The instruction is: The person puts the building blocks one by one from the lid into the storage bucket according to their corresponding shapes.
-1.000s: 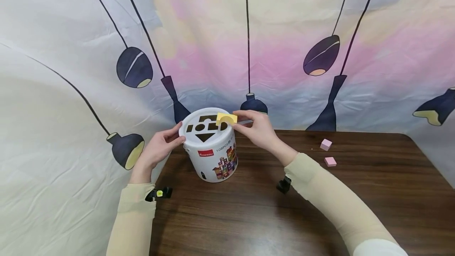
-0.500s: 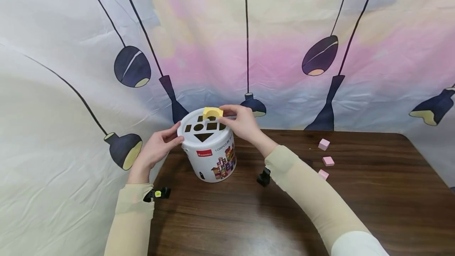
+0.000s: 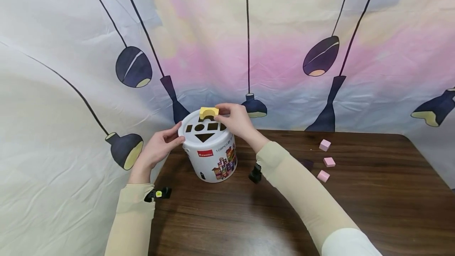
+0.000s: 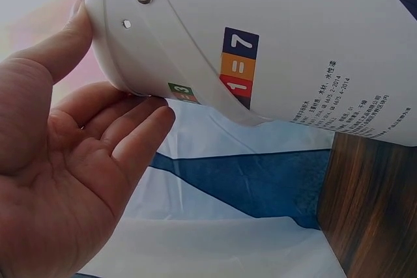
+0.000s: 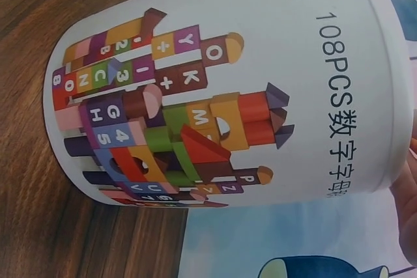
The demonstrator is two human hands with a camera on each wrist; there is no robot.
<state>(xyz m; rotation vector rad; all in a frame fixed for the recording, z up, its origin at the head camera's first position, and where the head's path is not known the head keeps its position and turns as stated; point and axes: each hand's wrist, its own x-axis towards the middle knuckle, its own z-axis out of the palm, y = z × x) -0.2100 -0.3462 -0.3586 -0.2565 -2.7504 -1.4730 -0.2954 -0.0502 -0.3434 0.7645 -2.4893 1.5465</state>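
A white bucket (image 3: 207, 163) printed with coloured building blocks stands upright on the table. Dark shape-cut holes mark its lid (image 3: 189, 136). My left hand (image 3: 155, 148) steadies the bucket from the left, thumb and fingertips against the rim; in the left wrist view its fingers lie fairly straight and the palm is away from the wall. My right hand (image 3: 237, 120) pinches a yellow arch-shaped block (image 3: 209, 112) by its right end, over the arch-shaped hole at the lid's far side. Whether the block touches the lid, I cannot tell. The right wrist view mostly shows the bucket's printed side.
Three pink blocks, a far one (image 3: 325, 145), a middle one (image 3: 329, 162) and a near one (image 3: 323, 176), lie on the brown table (image 3: 384, 185) at right. A dark block-like shape (image 3: 307, 164) is partly behind my right sleeve. A lamp-patterned cloth (image 3: 284, 11) hangs behind.
My right hand has moved left across the lid with the yellow block, from the right side to the far hole. Its forearm has uncovered another pink block. The left hand stays put.
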